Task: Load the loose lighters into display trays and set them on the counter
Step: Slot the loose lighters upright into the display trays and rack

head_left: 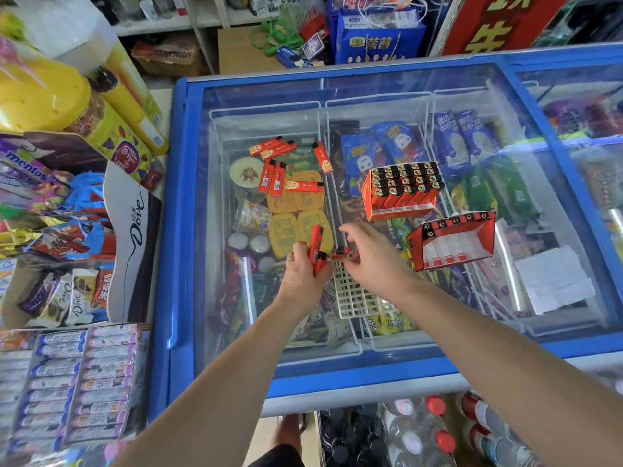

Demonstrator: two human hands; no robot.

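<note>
— Hands? 
— Left hand [305, 264] grips two lighters [316, 251]; right hand [367, 254] pinches, seemingly, one lighter [341, 253].
— Remaining stock?
— Loose lighters [286, 166] on the glass surface [269, 96]; full tray [401, 188], part-filled tray [453, 241] right.

This is a small shop, a corner store selling sweets and snacks. A blue chest freezer [178, 230] with a sliding glass lid [371, 106] fills the middle, and packed ice creams [387, 146] lie in wire baskets under the glass. To the left, chocolate bars [67, 298] and mint rolls [77, 382] sit in open display boxes, just beside yellow candy tubs [40, 92]. Below the freezer's near edge stand shrink-wrapped drink bottles [438, 433]. At the back, shelves [188, 18] hold more stock, with a blue gift bag [377, 38] and a red sign [499, 21] with large yellow characters near them.
</note>
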